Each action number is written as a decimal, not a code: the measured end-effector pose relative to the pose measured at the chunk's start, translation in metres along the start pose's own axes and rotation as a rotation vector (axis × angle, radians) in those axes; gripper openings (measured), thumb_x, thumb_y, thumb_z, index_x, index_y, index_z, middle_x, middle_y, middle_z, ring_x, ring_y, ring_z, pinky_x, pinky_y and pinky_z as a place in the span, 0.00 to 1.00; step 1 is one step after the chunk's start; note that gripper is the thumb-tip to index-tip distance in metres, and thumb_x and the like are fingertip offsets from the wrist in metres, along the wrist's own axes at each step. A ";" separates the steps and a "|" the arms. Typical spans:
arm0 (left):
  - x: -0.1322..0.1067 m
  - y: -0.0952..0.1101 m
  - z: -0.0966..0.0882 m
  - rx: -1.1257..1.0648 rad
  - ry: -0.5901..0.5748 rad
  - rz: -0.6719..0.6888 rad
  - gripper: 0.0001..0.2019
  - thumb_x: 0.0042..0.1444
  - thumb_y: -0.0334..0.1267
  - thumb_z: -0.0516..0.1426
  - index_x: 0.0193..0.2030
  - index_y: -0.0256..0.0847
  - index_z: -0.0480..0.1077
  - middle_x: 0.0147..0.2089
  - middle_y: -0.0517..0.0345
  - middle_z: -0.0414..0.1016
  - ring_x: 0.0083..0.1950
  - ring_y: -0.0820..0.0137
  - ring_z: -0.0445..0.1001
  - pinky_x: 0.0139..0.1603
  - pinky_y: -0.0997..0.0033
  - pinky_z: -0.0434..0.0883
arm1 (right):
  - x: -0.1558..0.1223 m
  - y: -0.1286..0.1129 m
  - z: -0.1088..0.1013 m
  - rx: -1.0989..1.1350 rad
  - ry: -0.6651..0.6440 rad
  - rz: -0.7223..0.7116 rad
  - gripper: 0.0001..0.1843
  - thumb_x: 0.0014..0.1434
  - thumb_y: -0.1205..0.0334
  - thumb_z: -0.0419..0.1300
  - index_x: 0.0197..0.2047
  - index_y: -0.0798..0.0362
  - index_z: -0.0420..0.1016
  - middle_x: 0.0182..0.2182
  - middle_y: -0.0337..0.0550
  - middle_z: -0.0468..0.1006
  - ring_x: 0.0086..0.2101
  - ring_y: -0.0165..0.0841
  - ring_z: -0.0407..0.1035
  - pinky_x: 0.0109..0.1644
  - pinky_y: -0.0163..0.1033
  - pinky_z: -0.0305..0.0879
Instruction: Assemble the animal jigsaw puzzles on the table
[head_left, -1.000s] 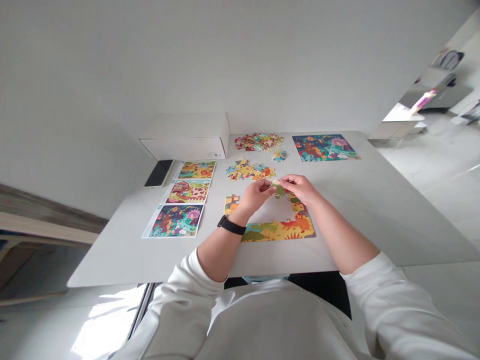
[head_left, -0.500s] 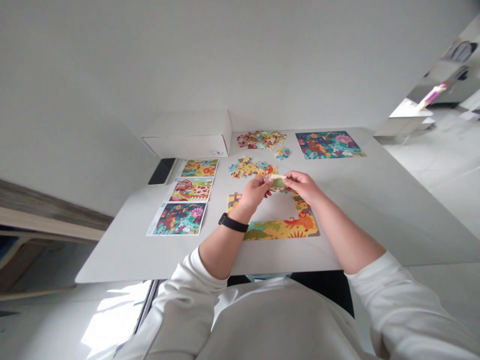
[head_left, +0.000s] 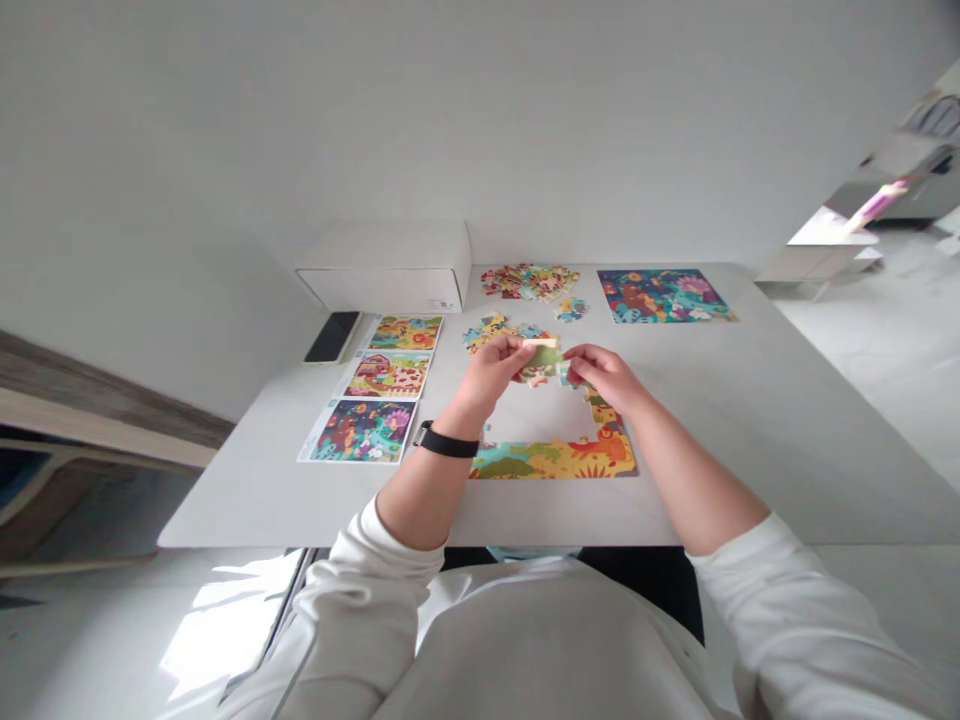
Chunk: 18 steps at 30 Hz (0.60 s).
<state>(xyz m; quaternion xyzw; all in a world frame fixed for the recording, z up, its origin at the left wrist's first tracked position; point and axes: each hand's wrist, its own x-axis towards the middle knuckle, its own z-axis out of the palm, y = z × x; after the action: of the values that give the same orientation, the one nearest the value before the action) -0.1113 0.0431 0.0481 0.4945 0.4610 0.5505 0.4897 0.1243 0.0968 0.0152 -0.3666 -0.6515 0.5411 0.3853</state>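
Note:
My left hand [head_left: 491, 366], with a black watch on its wrist, pinches a green and cream puzzle piece [head_left: 544, 354] above the table. My right hand [head_left: 606, 376] has its fingers closed beside that piece, on its right side; whether it grips the piece or something else is hidden. Below both hands lies a partly built orange and yellow puzzle [head_left: 556, 455] with an open middle. A pile of loose yellow and blue pieces [head_left: 487, 332] lies just behind my left hand.
Three picture cards [head_left: 387, 375] lie in a column at the left, with a black phone [head_left: 333, 336] beside them. A white box [head_left: 390, 266] stands at the back. Further loose pieces [head_left: 528, 281] and a finished blue puzzle [head_left: 661, 295] lie at the back right.
My left hand has shifted left and lifted the green piece slightly away from my right hand. The view has drifted a little, so the table sits further right.

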 end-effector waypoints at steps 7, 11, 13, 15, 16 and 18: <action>0.012 0.020 -0.074 0.191 0.129 0.106 0.21 0.52 0.51 0.75 0.43 0.41 0.76 0.24 0.67 0.69 0.25 0.76 0.69 0.26 0.78 0.67 | 0.000 -0.001 -0.008 -0.062 0.043 0.020 0.31 0.55 0.29 0.72 0.47 0.47 0.83 0.35 0.43 0.84 0.37 0.38 0.78 0.45 0.43 0.76; 0.012 0.005 -0.100 0.205 0.213 0.071 0.21 0.50 0.51 0.75 0.41 0.40 0.75 0.26 0.64 0.74 0.25 0.76 0.71 0.26 0.77 0.67 | 0.000 0.002 -0.008 -0.101 0.060 0.025 0.31 0.54 0.30 0.72 0.46 0.48 0.83 0.33 0.43 0.84 0.36 0.39 0.78 0.44 0.44 0.76; 0.010 -0.009 -0.106 0.175 0.242 0.055 0.23 0.49 0.52 0.75 0.41 0.40 0.74 0.27 0.63 0.76 0.26 0.75 0.72 0.28 0.77 0.68 | 0.000 0.004 -0.007 -0.108 0.068 0.029 0.31 0.54 0.30 0.72 0.45 0.48 0.83 0.33 0.43 0.84 0.35 0.38 0.78 0.43 0.43 0.76; 0.008 -0.022 -0.110 0.169 0.242 0.024 0.24 0.48 0.52 0.75 0.41 0.40 0.74 0.28 0.62 0.77 0.27 0.75 0.73 0.28 0.77 0.67 | 0.001 0.007 -0.007 -0.112 0.078 0.037 0.30 0.53 0.30 0.72 0.45 0.48 0.83 0.32 0.43 0.84 0.35 0.37 0.77 0.42 0.43 0.75; 0.007 -0.028 -0.111 0.187 0.228 0.010 0.23 0.48 0.52 0.75 0.42 0.40 0.74 0.28 0.63 0.77 0.27 0.75 0.73 0.29 0.77 0.67 | 0.002 0.009 -0.007 -0.116 0.083 0.040 0.30 0.53 0.31 0.73 0.44 0.48 0.83 0.32 0.42 0.83 0.34 0.37 0.77 0.41 0.42 0.75; 0.006 -0.037 -0.113 0.246 0.202 -0.012 0.23 0.47 0.50 0.75 0.42 0.40 0.75 0.27 0.63 0.77 0.28 0.75 0.74 0.30 0.76 0.66 | 0.003 0.011 -0.007 -0.128 0.097 0.041 0.29 0.53 0.31 0.72 0.44 0.48 0.83 0.31 0.42 0.83 0.34 0.37 0.77 0.40 0.42 0.75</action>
<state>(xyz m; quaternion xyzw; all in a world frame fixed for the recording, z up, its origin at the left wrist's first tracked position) -0.2211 0.0501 0.0024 0.4903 0.5748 0.5338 0.3797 0.1300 0.1038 0.0053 -0.4296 -0.6575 0.4878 0.3810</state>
